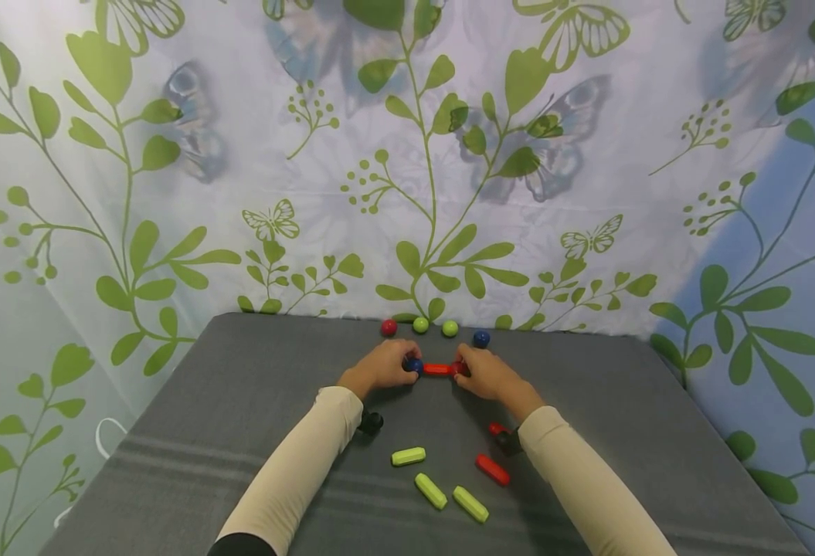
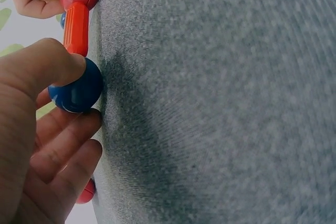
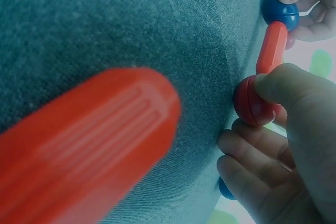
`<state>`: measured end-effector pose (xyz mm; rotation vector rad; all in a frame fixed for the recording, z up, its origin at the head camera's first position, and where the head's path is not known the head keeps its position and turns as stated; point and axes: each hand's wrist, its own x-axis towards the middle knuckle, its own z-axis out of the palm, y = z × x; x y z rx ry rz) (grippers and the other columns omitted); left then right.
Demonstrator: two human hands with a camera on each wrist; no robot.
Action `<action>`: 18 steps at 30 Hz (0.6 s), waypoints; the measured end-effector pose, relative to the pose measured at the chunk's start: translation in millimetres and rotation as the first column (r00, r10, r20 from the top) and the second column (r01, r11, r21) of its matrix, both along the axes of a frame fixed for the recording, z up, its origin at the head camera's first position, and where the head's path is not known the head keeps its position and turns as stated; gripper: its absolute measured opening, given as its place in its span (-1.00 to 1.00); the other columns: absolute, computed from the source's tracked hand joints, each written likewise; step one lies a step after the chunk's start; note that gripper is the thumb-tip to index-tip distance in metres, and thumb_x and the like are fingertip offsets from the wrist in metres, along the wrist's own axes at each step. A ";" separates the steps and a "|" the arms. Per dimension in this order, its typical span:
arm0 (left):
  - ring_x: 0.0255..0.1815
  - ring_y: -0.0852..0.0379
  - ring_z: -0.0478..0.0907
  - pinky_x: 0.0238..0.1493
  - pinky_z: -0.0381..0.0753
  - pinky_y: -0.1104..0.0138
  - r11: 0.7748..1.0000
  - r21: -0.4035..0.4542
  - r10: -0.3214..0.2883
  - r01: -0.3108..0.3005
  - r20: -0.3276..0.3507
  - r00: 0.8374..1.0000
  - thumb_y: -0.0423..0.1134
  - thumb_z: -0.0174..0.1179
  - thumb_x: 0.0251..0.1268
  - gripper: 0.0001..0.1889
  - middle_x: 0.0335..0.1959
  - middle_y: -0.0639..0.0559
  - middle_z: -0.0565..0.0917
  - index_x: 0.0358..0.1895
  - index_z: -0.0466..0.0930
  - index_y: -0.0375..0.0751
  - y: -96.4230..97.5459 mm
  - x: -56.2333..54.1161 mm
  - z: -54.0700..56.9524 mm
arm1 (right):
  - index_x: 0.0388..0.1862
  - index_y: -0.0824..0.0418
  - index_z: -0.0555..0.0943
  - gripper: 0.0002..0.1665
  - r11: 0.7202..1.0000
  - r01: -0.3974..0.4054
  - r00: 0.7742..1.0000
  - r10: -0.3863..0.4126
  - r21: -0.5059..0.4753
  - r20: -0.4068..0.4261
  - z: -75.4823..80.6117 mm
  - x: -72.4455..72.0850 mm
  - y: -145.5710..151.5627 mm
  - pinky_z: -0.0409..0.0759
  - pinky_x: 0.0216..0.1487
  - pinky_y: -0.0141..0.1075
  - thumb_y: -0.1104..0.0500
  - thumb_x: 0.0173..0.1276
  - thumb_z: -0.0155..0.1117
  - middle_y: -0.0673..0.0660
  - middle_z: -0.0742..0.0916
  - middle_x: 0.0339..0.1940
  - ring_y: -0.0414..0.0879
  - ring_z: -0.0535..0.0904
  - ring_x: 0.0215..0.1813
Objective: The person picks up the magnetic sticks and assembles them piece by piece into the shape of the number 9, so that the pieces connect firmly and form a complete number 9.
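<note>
My left hand (image 1: 385, 364) pinches a blue ball (image 2: 79, 90) between thumb and fingers, its other fingers spread below. A red ball (image 3: 252, 100) is gripped in my right hand (image 1: 489, 374) the same way. Between the two balls runs a short orange-red rod (image 1: 438, 370), its ends meeting the blue ball on the left and the red one on the right. The joined piece lies low, right at the grey tabletop. In the right wrist view, a loose red rod (image 3: 100, 145) looms large close to the camera.
Along the table's (image 1: 254, 371) back edge stand a red ball (image 1: 389, 328), two green balls (image 1: 421, 325) and a blue ball (image 1: 481, 338). Nearer lie green rods (image 1: 431, 491) and a red rod (image 1: 493, 469); another red rod (image 1: 497, 428) is partly hidden by my right wrist camera. A patterned curtain (image 1: 337, 193) hangs behind.
</note>
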<state>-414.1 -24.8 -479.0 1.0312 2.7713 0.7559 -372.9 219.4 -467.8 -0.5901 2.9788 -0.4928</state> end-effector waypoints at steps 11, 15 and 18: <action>-0.05 0.11 0.57 0.10 0.54 0.20 0.999 0.005 0.040 -0.040 -0.020 0.999 -0.17 0.41 0.24 -0.64 -0.01 0.02 0.64 0.07 0.61 -0.14 -7.0 6.1 -0.6 | 0.36 0.22 0.41 -0.37 0.996 -0.008 0.994 0.017 0.085 -0.106 8.7 2.7 -11.3 0.56 0.02 0.08 0.06 0.41 0.37 0.27 0.57 0.16 0.16 0.59 0.05; 0.02 0.08 0.55 0.12 0.52 0.17 0.998 0.011 0.070 -0.069 -0.096 0.993 -0.10 0.40 0.24 -0.60 0.05 -0.02 0.61 0.10 0.61 -0.13 -14.0 17.1 0.4 | 0.30 0.19 0.50 -0.43 0.990 -0.055 0.974 0.081 0.129 -0.213 12.1 -2.9 -22.2 0.59 -0.05 0.04 0.05 0.38 0.40 0.19 0.59 0.12 0.14 0.60 0.02; -0.02 0.09 0.56 0.04 0.56 0.17 0.998 0.016 0.068 -0.066 -0.130 0.989 -0.06 0.38 0.26 -0.59 0.05 -0.03 0.60 0.10 0.63 -0.14 -18.0 32.3 3.4 | 0.18 0.21 0.59 -0.53 0.983 -0.106 0.959 0.141 0.151 -0.247 12.6 -6.4 -31.5 0.59 -0.07 -0.02 0.08 0.35 0.43 0.14 0.63 -0.02 0.09 0.62 -0.08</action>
